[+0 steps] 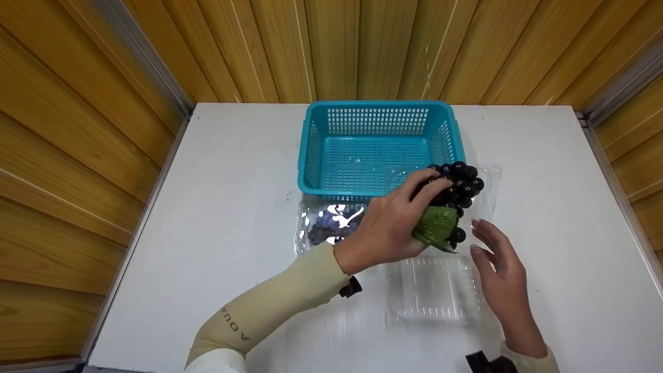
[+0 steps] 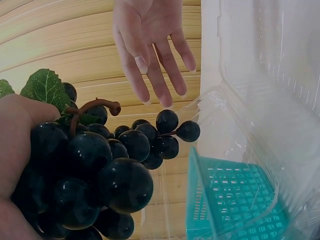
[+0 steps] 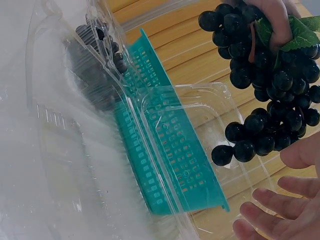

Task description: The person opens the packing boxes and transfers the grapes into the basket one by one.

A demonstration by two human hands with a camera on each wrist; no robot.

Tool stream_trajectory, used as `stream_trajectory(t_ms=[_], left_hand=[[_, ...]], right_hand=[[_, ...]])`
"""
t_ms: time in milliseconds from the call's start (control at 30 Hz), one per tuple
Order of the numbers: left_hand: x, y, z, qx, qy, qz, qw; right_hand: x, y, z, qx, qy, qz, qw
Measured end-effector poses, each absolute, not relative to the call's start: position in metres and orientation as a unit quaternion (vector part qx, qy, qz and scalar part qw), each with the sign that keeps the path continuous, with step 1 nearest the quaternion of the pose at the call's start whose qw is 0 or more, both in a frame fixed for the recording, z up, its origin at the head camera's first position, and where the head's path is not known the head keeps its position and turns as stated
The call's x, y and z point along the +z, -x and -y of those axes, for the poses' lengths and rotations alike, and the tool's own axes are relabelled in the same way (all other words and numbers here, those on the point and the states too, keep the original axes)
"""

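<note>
Head view: left fingers [image 1: 431, 191] grip glossy, round black grapes [image 1: 461, 187]

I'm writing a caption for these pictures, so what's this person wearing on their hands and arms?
The left hand and right hand are bare, without gloves. The left sleeve is beige with dark lettering, and white fabric shows above it. The right sleeve is also beige. A small black piece shows near each wrist.

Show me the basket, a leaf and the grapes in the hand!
Basket [image 1: 375, 151]: head view, on its bare floor.
Leaf [image 1: 436, 224]: head view, on its middle.
Grapes [image 2: 90, 152]: left wrist view, on a middle grape.
</note>
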State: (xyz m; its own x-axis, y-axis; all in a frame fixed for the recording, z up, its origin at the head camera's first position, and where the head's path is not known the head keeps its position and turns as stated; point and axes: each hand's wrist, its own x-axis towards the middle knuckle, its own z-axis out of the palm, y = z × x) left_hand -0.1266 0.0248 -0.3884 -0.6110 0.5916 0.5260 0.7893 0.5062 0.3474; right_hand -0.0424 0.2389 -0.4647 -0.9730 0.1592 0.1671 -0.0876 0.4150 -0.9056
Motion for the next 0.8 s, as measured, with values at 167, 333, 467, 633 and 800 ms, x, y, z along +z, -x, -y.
stream_trajectory(t_ms=[167,333,467,633,800], left_hand=[[-0.386,0.128,-0.022,-0.293,0.398,0.851,0.179],[-0.385,0.130,-0.019,-0.297,0.387,0.853,0.185],[-0.383,0.131,-0.016,-0.298,0.379,0.854,0.194],[-0.382,0.133,-0.013,-0.313,0.372,0.850,0.203],[-0.381,0.134,-0.009,-0.325,0.363,0.846,0.218]], right_hand=[[-0.463,0.045,-0.235,0.540,0.001,0.833,0.118],[-0.461,0.048,-0.231,0.556,-0.007,0.823,0.118],[-0.460,0.050,-0.228,0.550,-0.012,0.827,0.114],[-0.459,0.052,-0.222,0.561,-0.007,0.821,0.107],[-0.460,0.054,-0.218,0.558,-0.004,0.824,0.094]])
